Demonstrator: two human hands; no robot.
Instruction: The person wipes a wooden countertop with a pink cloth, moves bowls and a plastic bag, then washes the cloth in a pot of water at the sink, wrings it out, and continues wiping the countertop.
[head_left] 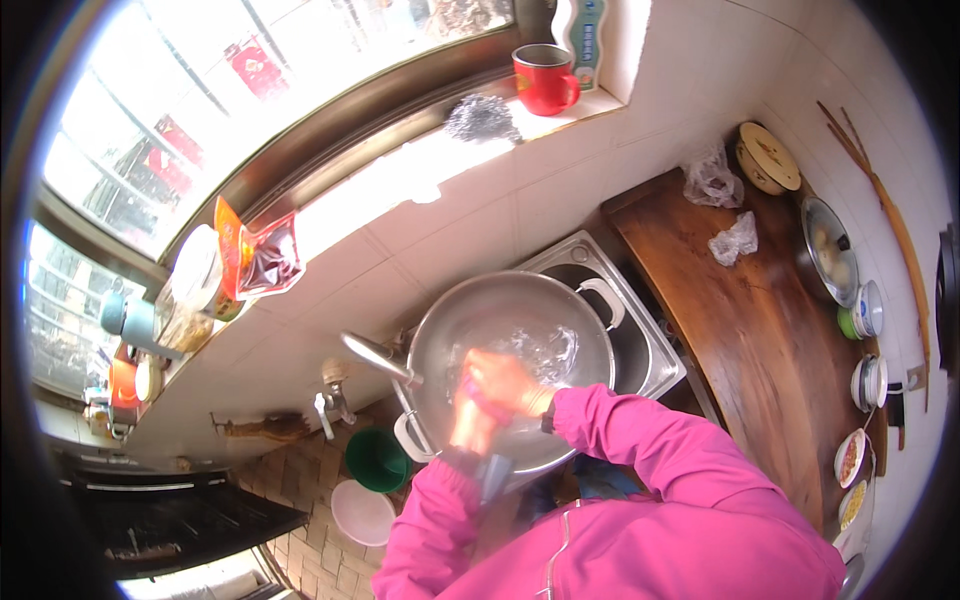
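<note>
A wide metal wok with two white handles rests over the sink, with rippling water in its bottom. My left hand and my right hand are pressed together above this water, both closed and smeared by motion. Whatever lies between them, if anything, is hidden; a small pinkish patch shows there. The faucet spout reaches over the wok's left rim, close to my hands. Below my left wrist a blurred grey shape shows, its kind unclear.
The steel sink extends right of the wok, beside a wooden counter with plastic bags, a lidded basin and bowls. A red mug stands on the windowsill. Green and pink basins sit lower left.
</note>
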